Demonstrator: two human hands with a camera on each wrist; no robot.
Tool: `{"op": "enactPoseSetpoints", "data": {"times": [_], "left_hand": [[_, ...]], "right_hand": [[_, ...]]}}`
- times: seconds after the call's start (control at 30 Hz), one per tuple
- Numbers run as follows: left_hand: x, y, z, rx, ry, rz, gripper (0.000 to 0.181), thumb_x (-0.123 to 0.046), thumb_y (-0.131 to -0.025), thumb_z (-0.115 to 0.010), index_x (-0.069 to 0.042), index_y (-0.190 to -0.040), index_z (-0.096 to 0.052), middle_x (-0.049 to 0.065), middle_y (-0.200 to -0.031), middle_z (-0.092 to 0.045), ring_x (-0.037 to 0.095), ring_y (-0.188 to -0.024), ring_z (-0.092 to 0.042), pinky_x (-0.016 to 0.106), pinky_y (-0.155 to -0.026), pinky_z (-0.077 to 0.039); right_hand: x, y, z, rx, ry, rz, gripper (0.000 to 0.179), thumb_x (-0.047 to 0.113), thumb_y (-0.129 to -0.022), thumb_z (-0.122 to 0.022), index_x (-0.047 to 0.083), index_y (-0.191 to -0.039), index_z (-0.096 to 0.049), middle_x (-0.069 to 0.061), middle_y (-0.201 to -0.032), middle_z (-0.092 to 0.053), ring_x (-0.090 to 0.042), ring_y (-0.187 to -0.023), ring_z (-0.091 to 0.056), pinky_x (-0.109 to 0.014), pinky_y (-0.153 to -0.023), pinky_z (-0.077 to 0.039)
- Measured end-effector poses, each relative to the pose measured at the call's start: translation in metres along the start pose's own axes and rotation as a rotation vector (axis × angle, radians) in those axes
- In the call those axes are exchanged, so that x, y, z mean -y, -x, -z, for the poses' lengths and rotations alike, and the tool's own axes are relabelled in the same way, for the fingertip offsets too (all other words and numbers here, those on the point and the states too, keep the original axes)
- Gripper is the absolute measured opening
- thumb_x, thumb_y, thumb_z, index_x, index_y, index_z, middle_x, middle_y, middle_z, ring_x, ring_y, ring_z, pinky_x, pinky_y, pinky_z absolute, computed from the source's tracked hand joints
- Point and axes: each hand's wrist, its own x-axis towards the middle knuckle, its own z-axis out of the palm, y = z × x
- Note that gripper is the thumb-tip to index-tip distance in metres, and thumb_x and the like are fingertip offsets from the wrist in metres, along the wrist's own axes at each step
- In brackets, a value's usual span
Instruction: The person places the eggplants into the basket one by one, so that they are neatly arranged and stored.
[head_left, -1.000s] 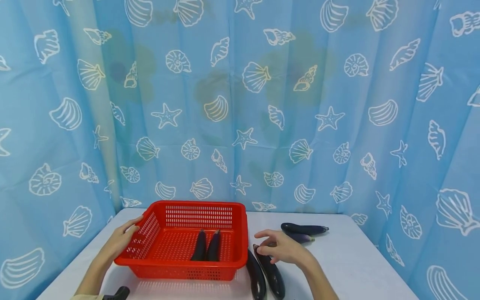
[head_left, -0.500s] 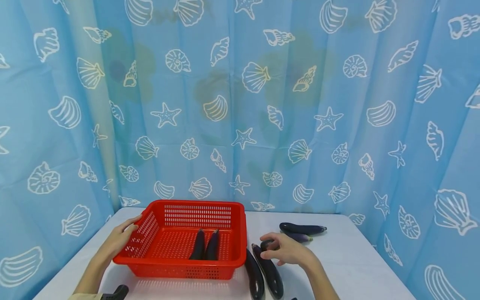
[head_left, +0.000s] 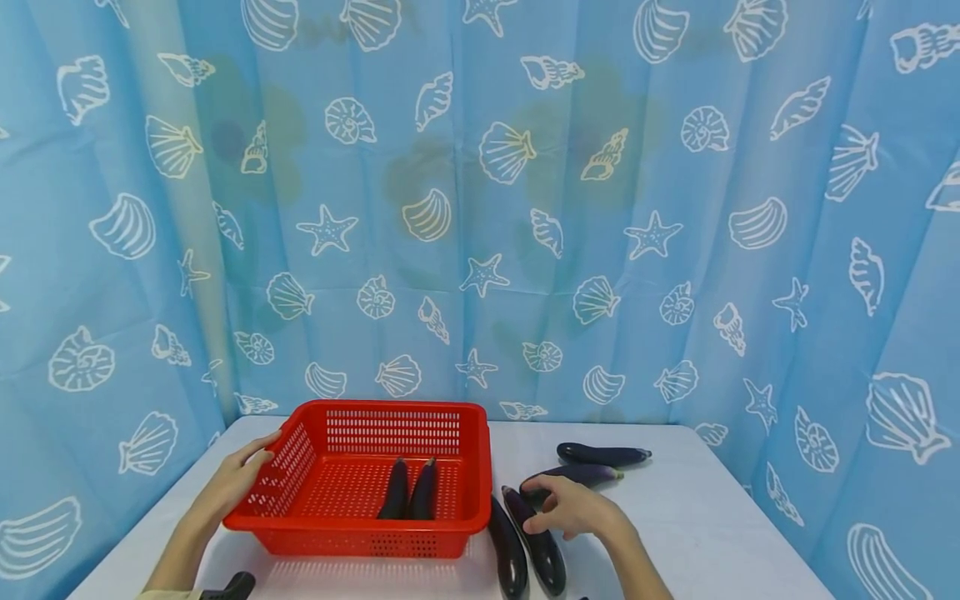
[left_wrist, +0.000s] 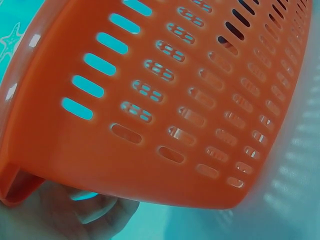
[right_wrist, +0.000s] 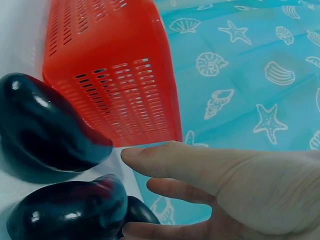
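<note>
My left hand holds the left rim of a red plastic basket; in the left wrist view its curled fingers show past the perforated wall, below the rim. Two dark eggplants lie inside the basket. My right hand hovers with bent, spread fingers over eggplants on the table. Its thumb is over a glossy eggplant, its forefinger near another eggplant behind. In the right wrist view, a gap shows between thumb and fingers, with nothing held.
One eggplant lies along the basket's right wall. Farther back, another eggplant lies crosswise on the white table. A blue shell-patterned curtain hangs around the table. A dark wrist mount sits at my left wrist.
My right hand has lowered and shifted slightly, uncovering more of the eggplant behind it. My left hand stays on the basket rim. The whole view has drifted slightly.
</note>
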Motion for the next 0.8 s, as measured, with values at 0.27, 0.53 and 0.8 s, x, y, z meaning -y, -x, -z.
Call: {"op": "enactPoseSetpoints", "data": {"times": [0.27,0.53,0.8], "left_hand": [[0.001,0.001,0.001,0.004,0.01,0.004,0.057,-0.034,-0.106,-0.034,-0.009,-0.156,-0.022,0.034,-0.15,-0.033,0.028,-0.104,-0.065,0.038,-0.077,-0.061],[0.0,-0.001,0.001,0.002,0.005,0.002,0.058,-0.036,-0.106,-0.033,-0.009,-0.156,-0.022,0.034,-0.15,-0.034,0.027,-0.102,-0.065,0.038,-0.078,-0.061],[0.0,0.0,0.001,0.003,0.003,0.005,0.057,-0.035,-0.106,-0.033,-0.009,-0.156,-0.022,0.034,-0.15,-0.033,0.028,-0.104,-0.064,0.038,-0.078,-0.061]], "right_hand": [[0.0,-0.001,-0.005,0.004,0.023,-0.017,0.057,0.017,-0.079,-0.081,0.013,-0.131,-0.058,-0.014,-0.103,-0.064,-0.022,-0.087,-0.061,-0.043,-0.066,-0.06],[-0.004,-0.004,-0.009,0.019,0.023,-0.017,0.059,0.015,-0.078,-0.081,0.014,-0.133,-0.057,-0.012,-0.1,-0.063,-0.022,-0.084,-0.06,-0.043,-0.064,-0.06],[-0.008,-0.007,-0.013,0.034,0.002,-0.021,0.06,0.012,-0.078,-0.081,0.014,-0.133,-0.057,-0.011,-0.098,-0.061,-0.021,-0.081,-0.06,-0.043,-0.062,-0.061]]}}
